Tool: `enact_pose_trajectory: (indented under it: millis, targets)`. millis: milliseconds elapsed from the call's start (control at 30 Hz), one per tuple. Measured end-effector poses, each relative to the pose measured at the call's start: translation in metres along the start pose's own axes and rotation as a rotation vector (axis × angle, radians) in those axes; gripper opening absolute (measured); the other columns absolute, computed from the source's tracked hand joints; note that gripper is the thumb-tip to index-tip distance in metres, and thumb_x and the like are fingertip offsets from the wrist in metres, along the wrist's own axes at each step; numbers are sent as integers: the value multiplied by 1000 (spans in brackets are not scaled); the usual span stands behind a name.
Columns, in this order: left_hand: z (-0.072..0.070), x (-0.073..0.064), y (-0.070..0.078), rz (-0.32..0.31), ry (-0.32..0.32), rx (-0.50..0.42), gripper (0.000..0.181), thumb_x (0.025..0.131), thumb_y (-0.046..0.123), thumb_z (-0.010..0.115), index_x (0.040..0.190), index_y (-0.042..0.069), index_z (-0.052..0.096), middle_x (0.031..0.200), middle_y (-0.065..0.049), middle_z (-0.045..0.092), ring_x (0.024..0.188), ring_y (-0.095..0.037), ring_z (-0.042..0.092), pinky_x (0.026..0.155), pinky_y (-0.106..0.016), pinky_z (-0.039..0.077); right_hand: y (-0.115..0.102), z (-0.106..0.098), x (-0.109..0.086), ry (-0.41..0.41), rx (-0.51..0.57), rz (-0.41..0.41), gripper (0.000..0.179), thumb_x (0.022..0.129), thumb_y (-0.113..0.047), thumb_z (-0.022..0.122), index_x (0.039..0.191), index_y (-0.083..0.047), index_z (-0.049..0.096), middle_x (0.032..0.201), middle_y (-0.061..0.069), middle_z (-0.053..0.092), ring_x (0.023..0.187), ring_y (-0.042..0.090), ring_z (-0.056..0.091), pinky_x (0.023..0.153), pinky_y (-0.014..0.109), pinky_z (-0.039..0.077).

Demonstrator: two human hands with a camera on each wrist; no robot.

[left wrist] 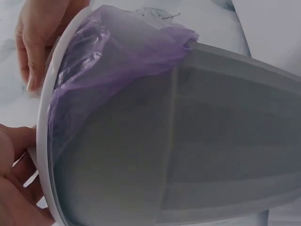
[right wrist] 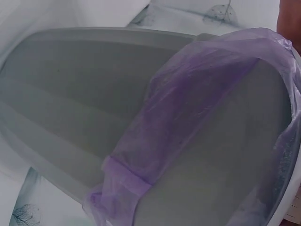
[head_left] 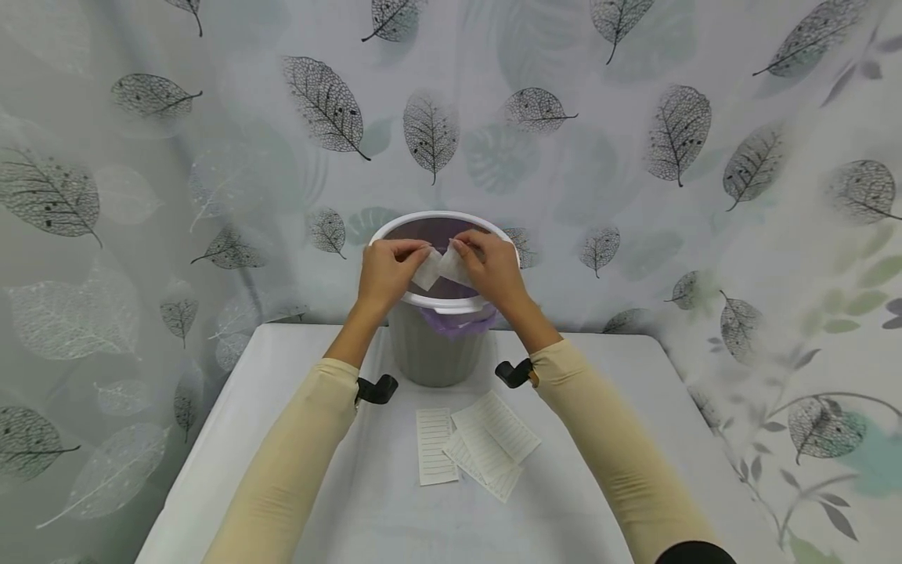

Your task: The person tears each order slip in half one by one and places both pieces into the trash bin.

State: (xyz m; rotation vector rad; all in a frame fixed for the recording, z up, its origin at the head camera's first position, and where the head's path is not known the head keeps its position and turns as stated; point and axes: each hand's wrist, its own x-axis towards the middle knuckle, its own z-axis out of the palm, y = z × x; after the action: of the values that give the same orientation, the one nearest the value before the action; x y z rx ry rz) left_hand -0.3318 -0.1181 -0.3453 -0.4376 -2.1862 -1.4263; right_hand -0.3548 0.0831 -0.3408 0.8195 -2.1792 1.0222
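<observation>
Above the mouth of a grey bin (head_left: 430,352) with a white rim, my left hand (head_left: 384,272) pinches a small white piece of paper (head_left: 426,271) between thumb and fingertips. My right hand (head_left: 492,268) pinches another white piece (head_left: 453,269) close beside it. The two pieces nearly meet; whether they are still joined I cannot tell. A purple plastic bag (head_left: 460,323) lines the bin and hangs over its rim. Both wrist views mostly show the bin's ribbed side (left wrist: 225,132) and the folded bag edge (right wrist: 183,103); in the right wrist view the right fingers are hidden.
Several lined paper slips (head_left: 486,442) lie on the white-covered table (head_left: 380,509) in front of the bin, some overlapping, one (head_left: 435,446) apart on the left. A leaf-patterned curtain (head_left: 550,180) hangs close behind the bin and along both sides.
</observation>
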Motion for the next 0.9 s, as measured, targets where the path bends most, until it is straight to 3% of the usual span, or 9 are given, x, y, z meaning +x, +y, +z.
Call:
enact_pose_trajectory:
  millis: [100, 567, 900]
  targets:
    - [-1, -1, -3, -1, -26, 26, 17, 98, 12, 76, 109, 0, 81, 101, -10, 78, 90, -23, 74, 77, -38, 59, 0, -1, -2, -20, -13, 13, 19, 102, -15, 70, 108, 1, 78, 99, 14, 75, 91, 32, 69, 80, 45, 53]
    - [-6, -5, 0, 17, -103, 129, 23, 98, 13, 76, 116, 0, 78, 106, -11, 77, 93, -26, 73, 81, -41, 57, -3, -4, -9, -88, -55, 33, 23, 102, -15, 69, 116, 1, 77, 98, 11, 77, 90, 30, 67, 80, 44, 52]
    - [-16, -12, 3, 49, -63, 118, 22, 96, 13, 78, 115, 1, 79, 106, -10, 78, 91, -25, 73, 82, -39, 57, -9, -9, -14, -65, -64, -10, 22, 102, -15, 69, 116, 1, 77, 100, 11, 78, 87, 29, 68, 77, 44, 53]
